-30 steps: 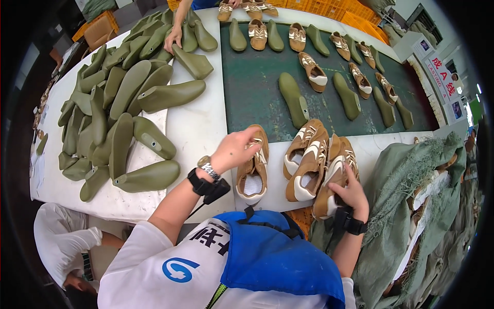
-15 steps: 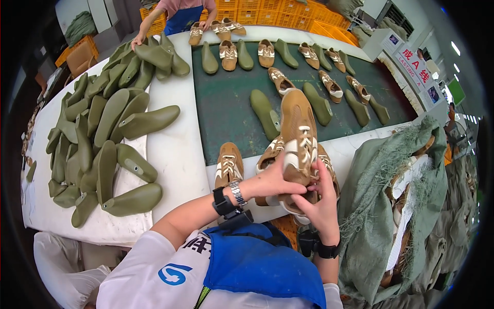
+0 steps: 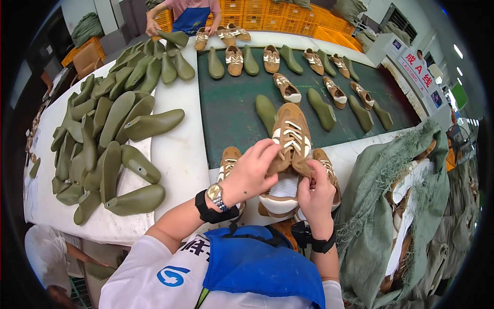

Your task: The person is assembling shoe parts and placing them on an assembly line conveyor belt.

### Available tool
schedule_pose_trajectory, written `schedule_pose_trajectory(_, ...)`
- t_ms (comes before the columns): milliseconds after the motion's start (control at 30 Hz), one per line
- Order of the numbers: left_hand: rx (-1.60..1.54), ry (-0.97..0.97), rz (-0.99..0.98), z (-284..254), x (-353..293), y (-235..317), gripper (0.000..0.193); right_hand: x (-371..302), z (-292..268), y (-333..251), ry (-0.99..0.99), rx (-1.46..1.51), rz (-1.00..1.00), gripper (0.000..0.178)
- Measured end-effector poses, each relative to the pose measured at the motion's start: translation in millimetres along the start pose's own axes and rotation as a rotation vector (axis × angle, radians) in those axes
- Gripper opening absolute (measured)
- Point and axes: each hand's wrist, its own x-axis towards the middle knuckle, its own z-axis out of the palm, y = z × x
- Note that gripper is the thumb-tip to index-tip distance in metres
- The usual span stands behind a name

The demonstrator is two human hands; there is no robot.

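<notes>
A brown sneaker (image 3: 292, 121) with white laces and white side stripes points its toe away from me, over the near edge of the table. My left hand (image 3: 252, 172) pinches the left side of its opening. On the opposite side, my right hand (image 3: 316, 193) grips the edge between thumb and fingers. Between them the opening is spread, showing a pale ribbed lining. One matching sneaker (image 3: 229, 157) stands partly behind my left hand, and another sneaker (image 3: 327, 166) sits beyond my right hand. A green shoe last (image 3: 266, 110) lies just past the held sneaker's toe.
Green lasts (image 3: 105, 123) are heaped on the white table (image 3: 177, 149) at left. Sneakers and lasts stand in rows on the green belt (image 3: 231, 113). At right bulges a green sack (image 3: 368, 206) of shoes. Across the table, a co-worker's hand (image 3: 153, 26) holds a last.
The sneaker has tipped from sole-up-toward-the-toe to lying lower with its laces and opening facing me. Both hands have moved to the opening's sides. The co-worker has lifted a last from the heap.
</notes>
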Motion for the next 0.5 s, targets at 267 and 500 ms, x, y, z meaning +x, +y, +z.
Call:
schedule_pose_trajectory(267, -0.474, 0.227, -0.274, -17.7, -7.0, -5.4, 0.047, 15.8, -10.7, -28.7, -0.300, 0.000, -0.096, 0.049)
schedule_pose_trajectory(500, -0.350, 0.207, -0.050, -16.5, -11.8, -14.2, 0.047, 24.0, -1.3, -29.9, -0.366, -0.034, -0.153, 0.047)
